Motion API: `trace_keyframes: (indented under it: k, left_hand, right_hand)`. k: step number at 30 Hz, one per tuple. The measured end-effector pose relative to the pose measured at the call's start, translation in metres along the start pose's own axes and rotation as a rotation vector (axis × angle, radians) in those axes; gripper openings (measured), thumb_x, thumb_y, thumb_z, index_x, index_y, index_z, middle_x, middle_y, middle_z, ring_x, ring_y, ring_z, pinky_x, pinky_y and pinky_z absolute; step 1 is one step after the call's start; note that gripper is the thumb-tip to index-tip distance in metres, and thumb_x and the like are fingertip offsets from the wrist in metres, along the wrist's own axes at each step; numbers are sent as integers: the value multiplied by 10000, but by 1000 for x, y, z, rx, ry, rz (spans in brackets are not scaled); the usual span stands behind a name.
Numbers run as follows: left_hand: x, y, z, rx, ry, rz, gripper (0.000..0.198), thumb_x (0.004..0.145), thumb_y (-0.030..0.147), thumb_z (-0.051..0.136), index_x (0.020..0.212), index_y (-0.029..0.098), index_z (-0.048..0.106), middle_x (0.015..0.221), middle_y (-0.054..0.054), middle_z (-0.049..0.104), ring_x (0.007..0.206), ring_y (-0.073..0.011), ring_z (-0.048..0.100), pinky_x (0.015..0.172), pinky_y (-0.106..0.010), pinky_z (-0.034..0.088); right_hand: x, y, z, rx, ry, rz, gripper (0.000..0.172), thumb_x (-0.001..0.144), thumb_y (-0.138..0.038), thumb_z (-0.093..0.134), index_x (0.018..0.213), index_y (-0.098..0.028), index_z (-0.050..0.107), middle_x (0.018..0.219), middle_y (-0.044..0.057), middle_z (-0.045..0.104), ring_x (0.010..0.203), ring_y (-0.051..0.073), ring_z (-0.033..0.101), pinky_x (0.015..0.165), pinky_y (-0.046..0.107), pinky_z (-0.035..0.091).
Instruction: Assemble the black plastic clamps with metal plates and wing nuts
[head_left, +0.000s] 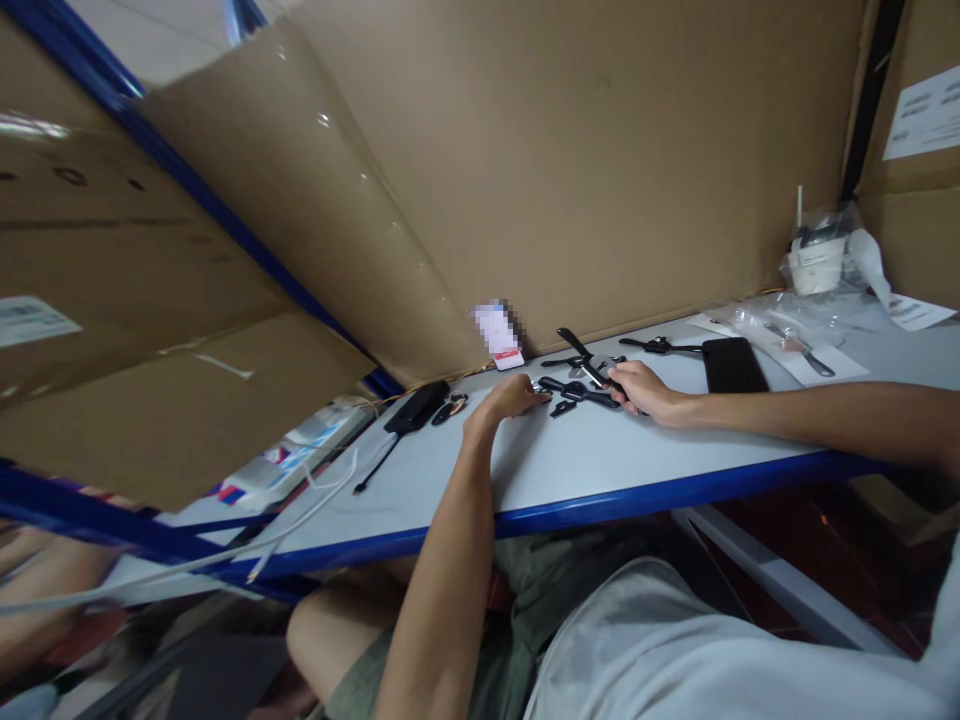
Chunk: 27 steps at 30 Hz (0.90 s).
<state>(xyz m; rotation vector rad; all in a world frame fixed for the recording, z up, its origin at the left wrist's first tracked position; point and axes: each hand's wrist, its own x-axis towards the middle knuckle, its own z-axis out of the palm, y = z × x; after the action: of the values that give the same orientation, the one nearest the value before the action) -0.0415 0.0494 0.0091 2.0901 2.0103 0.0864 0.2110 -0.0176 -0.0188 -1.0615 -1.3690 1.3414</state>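
My right hand [641, 388] is wrapped round one handle of a black spokeshave [585, 358], whose other handle points up and away to the left. Close by on the left, my left hand [517, 396] has its fingers pinched together low over the tabletop; a small shiny bit shows at the fingertips, too small to name. Between the hands lies another black spokeshave [577, 390], with a small black part [562, 408] in front of it. Further right rests a third spokeshave [660, 346], its handle reaching a black flat rectangular object [733, 365].
A lit phone [501, 335] leans against the cardboard wall [585, 180]. Left on the grey table [600, 450] are a black case with a cable [420, 407] and small dark items [448, 410]. At right are a bagged cup [817, 262], plastic wrap and a metal-handled utensil [802, 350].
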Motion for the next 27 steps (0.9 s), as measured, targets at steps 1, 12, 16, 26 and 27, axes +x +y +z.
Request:
trace_keyframes:
  k: [1,12,16,26,27]
  left_hand:
    - [0,0,0,-51,-14,16,339,768,459,730,637,173,604,505,14,545,465,-124,509,474,-241,374]
    - [-7,4,-6,-786,32,128,250,592,196,835,744,114,654,561,-62,676,501,-173,653,517,-270,531]
    - [-17,17,-11,-988,33,236,296,607,256,848,765,113,642,632,-61,690,558,-160,671,568,-268,550]
    - [-30,82,19,-1176,58,390,398,645,400,842,701,172,520,551,27,584,439,-86,535,436,-199,409]
    - [-30,85,22,-1168,73,387,405,661,422,830,714,180,509,554,24,593,443,-99,554,433,-203,409]
  right_hand:
    - [0,0,0,0,-1,1,315,1018,-155,434,725,-151,550,472,-41,473,333,60,355,325,196,236]
    - [0,0,0,3,9,-7,309,1015,-160,453,724,-152,558,471,-42,477,329,63,361,330,202,238]
    - [0,-1,0,-15,23,-9,321,1017,-149,436,719,-153,555,462,-44,477,320,62,359,330,204,236]
    - [-5,-4,3,-113,66,-51,333,998,-138,452,676,-164,532,449,-47,483,310,66,374,344,211,258]
    - [-5,-5,3,-110,69,-54,335,996,-134,451,671,-166,526,450,-47,485,311,66,377,345,211,259]
